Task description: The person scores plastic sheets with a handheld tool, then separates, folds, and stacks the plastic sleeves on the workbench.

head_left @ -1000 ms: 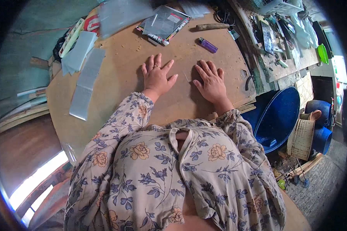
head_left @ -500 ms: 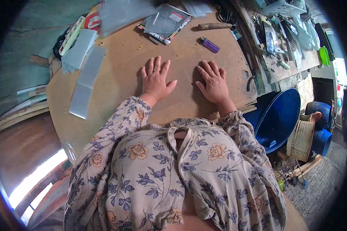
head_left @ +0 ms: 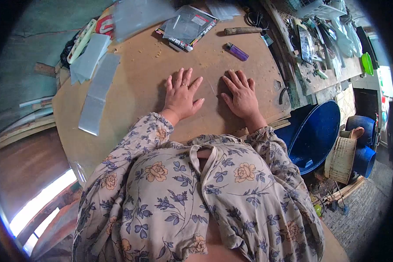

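Spreading fingers wide on the worn brown tabletop [head_left: 133, 98], my left hand [head_left: 181, 97] and right hand [head_left: 242, 97] rest palm-down; beyond the right, a smooth purple lighter [head_left: 238, 52] slants, metal end far-left.

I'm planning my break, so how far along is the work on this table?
Looks early, though I can't be sure. Done: clear plastic strip laid out flat. In hand: nothing; the left hand and right hand rest palm down on the table, fingers spread. Remaining, probably: anything involving the purple lighter, which lies untouched beyond the right hand.
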`<state>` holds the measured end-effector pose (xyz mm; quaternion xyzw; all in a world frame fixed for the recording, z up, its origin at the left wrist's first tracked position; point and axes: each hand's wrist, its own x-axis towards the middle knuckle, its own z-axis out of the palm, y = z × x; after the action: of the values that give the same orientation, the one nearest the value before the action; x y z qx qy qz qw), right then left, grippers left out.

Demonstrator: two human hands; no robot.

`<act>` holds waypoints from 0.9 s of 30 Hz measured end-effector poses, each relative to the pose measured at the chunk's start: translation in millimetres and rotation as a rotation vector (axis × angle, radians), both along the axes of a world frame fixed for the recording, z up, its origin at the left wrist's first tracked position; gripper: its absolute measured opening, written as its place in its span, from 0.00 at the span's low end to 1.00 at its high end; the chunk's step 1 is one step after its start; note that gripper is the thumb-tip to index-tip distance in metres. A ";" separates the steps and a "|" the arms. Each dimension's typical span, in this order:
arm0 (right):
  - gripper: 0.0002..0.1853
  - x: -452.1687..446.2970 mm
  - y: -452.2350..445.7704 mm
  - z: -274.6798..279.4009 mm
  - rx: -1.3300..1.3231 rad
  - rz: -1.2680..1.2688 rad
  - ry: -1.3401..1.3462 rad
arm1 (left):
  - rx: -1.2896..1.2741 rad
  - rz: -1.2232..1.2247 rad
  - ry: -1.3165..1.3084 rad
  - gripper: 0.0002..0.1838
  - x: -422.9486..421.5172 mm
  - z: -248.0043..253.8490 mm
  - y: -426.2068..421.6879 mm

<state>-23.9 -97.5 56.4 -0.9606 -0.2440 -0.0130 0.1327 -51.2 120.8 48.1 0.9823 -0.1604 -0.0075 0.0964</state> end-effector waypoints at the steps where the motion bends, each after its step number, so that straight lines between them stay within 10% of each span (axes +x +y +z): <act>1: 0.26 0.0 -0.5 -0.4 0.005 0.004 0.004 | 0.002 0.006 0.007 0.35 -0.3 -0.1 -0.5; 27: 0.27 -5.7 5.3 1.8 0.029 -0.009 0.035 | -0.010 0.120 -0.058 0.32 14.5 -7.6 0.0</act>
<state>-29.5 -92.3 58.1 -0.9597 -0.2373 -0.0001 0.1507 -36.7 120.7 40.5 0.9895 -0.1040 0.0277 0.0969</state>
